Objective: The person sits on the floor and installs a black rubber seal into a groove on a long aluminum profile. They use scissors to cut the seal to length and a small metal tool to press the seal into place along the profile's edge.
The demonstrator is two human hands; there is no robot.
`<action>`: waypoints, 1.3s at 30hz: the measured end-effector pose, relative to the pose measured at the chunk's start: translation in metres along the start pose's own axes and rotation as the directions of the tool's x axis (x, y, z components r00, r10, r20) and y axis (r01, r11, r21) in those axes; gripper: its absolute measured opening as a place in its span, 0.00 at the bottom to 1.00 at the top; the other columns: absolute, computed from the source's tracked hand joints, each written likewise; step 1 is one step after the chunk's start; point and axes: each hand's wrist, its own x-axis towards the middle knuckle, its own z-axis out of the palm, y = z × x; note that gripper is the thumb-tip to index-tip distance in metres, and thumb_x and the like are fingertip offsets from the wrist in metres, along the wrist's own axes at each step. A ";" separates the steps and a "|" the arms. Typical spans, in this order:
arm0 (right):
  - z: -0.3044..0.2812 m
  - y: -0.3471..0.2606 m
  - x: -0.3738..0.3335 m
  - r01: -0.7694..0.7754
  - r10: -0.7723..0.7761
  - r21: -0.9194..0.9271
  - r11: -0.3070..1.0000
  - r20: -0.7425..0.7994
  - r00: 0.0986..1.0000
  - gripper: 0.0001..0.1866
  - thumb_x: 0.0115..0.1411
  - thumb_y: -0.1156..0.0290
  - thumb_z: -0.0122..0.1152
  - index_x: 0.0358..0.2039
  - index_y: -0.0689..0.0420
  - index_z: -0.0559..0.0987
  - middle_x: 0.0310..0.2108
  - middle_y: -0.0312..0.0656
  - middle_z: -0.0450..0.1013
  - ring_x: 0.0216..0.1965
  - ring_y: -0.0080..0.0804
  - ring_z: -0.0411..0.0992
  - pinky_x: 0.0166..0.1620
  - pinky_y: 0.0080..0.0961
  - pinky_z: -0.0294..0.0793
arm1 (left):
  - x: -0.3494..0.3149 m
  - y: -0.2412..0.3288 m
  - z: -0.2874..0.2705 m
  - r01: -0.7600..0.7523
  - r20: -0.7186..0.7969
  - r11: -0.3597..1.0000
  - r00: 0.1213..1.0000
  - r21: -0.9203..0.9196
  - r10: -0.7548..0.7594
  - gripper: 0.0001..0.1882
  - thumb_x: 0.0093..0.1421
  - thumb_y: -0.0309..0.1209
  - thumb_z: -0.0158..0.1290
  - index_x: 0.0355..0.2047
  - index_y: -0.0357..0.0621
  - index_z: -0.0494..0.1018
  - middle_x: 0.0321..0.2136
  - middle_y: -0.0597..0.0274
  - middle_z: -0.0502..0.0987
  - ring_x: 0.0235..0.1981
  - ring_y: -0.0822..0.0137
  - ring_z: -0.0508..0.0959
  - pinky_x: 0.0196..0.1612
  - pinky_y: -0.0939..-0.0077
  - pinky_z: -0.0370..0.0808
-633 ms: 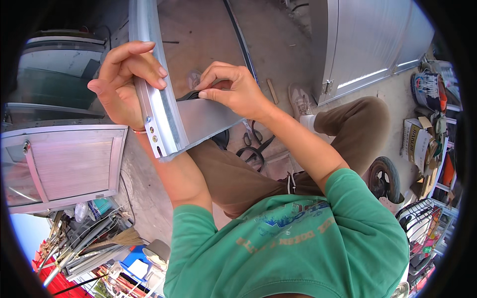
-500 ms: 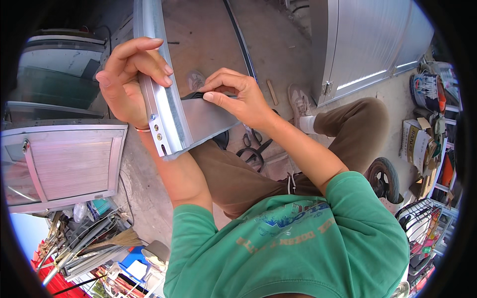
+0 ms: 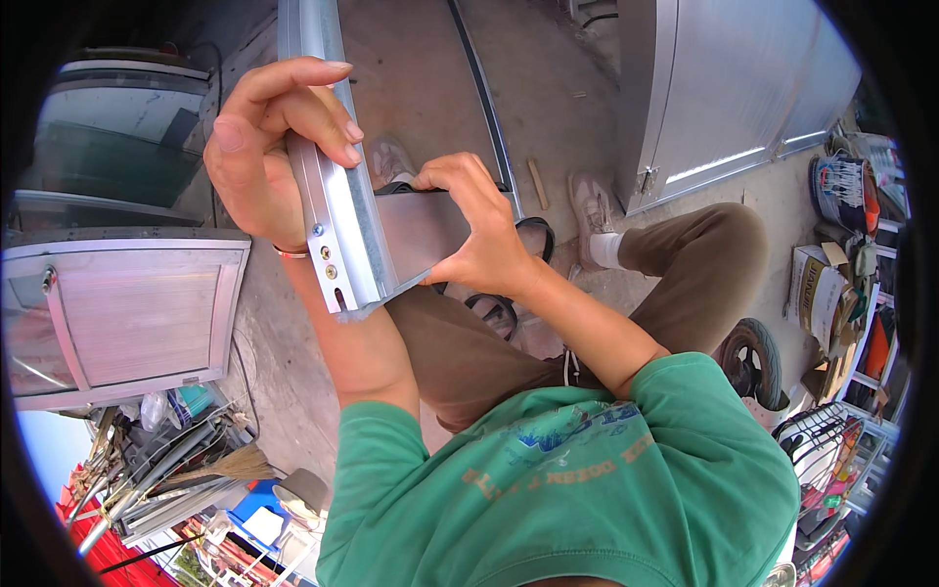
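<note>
A long silver aluminium frame rail (image 3: 337, 220) with screw heads near its end slants up and away from me. My left hand (image 3: 279, 147) is wrapped round it, fingers curled over its top face. A grey smooth panel (image 3: 421, 227) sits against the rail's right side. My right hand (image 3: 484, 225) spans that panel, thumb at its near edge and fingers at its far edge. A black flexible strip (image 3: 396, 188) runs along the far edge, under those fingertips. More black strip (image 3: 538, 235) loops down to the right of my wrist.
A metal cabinet door (image 3: 724, 88) stands at the far right, and a framed door panel (image 3: 147, 323) leans at left. My legs (image 3: 685, 254) are spread below the work. A wheel (image 3: 751, 360), a cardboard box (image 3: 820, 293) and scrap with a broom (image 3: 230, 465) lie around.
My right hand has shifted down and opened wider, its thumb moving from the black strip to the panel's near edge. The rail and left hand have shifted slightly right.
</note>
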 end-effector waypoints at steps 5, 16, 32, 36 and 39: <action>-0.006 -0.019 0.009 0.016 -0.016 -0.005 1.000 -0.009 1.000 0.43 0.35 0.58 0.86 0.48 0.65 0.73 0.47 0.51 0.70 0.48 0.52 0.69 0.52 0.41 0.71 | -0.001 0.000 0.001 -0.007 0.003 1.000 1.000 0.016 0.007 0.40 0.74 0.56 0.33 0.39 0.25 0.78 0.12 0.58 0.74 0.17 0.70 0.72 0.25 0.77 0.69; -0.006 -0.033 0.008 0.007 -0.004 0.042 0.999 -0.085 0.996 0.41 0.38 0.61 0.86 0.50 0.65 0.73 0.48 0.51 0.69 0.49 0.51 0.69 0.53 0.41 0.71 | 0.005 0.002 0.017 -0.012 0.017 1.000 1.000 0.021 0.012 0.39 0.73 0.54 0.34 0.38 0.25 0.79 0.12 0.58 0.74 0.17 0.70 0.73 0.26 0.77 0.69; -0.029 0.010 -0.029 -0.112 0.109 -0.063 0.992 -0.060 0.992 0.42 0.33 0.61 0.83 0.50 0.64 0.76 0.48 0.50 0.73 0.49 0.48 0.73 0.53 0.38 0.73 | 0.008 -0.001 0.034 -0.026 0.030 0.999 0.999 -0.032 0.027 0.38 0.74 0.52 0.33 0.38 0.25 0.79 0.13 0.57 0.75 0.16 0.69 0.73 0.25 0.78 0.70; -0.034 0.006 -0.024 -0.084 0.083 -0.035 0.996 -0.017 0.996 0.44 0.36 0.57 0.83 0.52 0.65 0.74 0.50 0.51 0.71 0.51 0.49 0.71 0.56 0.39 0.71 | 0.009 0.001 0.034 -0.028 0.020 0.999 0.999 0.024 0.027 0.37 0.74 0.52 0.33 0.38 0.26 0.79 0.13 0.57 0.75 0.16 0.69 0.74 0.25 0.78 0.69; -0.038 0.008 -0.025 -0.071 0.072 -0.052 0.996 0.018 0.997 0.44 0.41 0.54 0.80 0.55 0.64 0.73 0.52 0.51 0.71 0.54 0.50 0.70 0.59 0.41 0.70 | 0.013 -0.002 0.040 -0.029 -0.008 0.999 1.000 0.025 0.029 0.38 0.74 0.53 0.33 0.38 0.27 0.79 0.13 0.57 0.75 0.17 0.70 0.74 0.26 0.77 0.69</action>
